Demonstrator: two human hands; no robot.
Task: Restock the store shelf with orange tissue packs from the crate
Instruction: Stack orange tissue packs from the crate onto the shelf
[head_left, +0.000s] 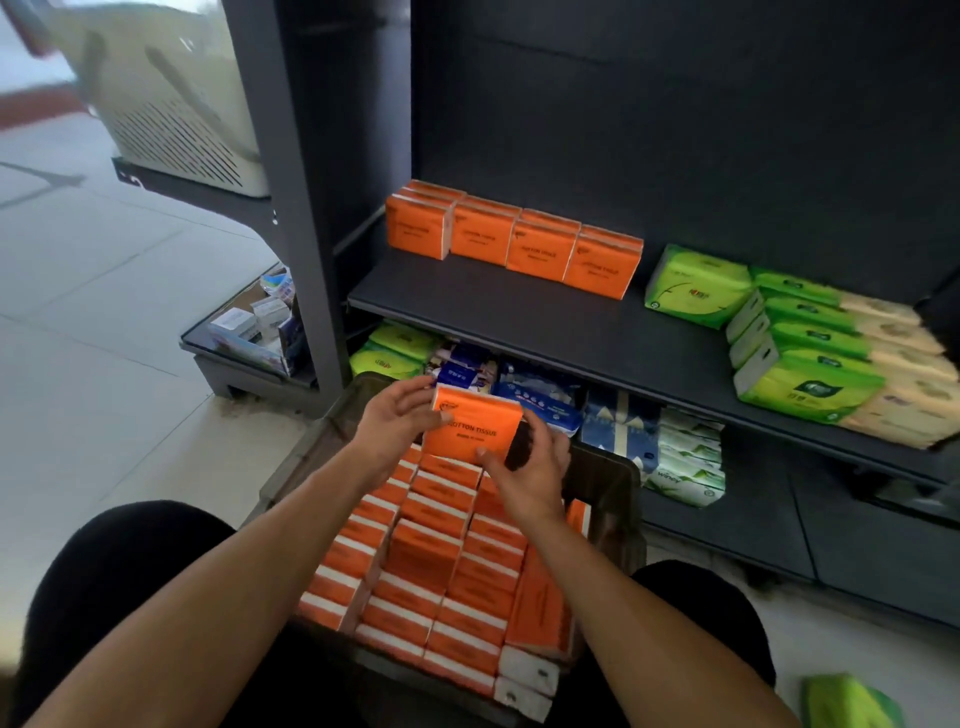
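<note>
One pack lifted, ready for the shelf.
Left hand (395, 415) and right hand (524, 462) both hold an orange pack (470, 423) above the crate (608, 483); it probably goes next to the orange row (514, 239) mid-frame.

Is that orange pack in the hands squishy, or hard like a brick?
Probably squishy: the orange tissue pack is labelled cotton tissue. It likely weighs little, since the left hand and right hand hold it by the fingertips. Its flat sides make rolling unlikely.
</note>
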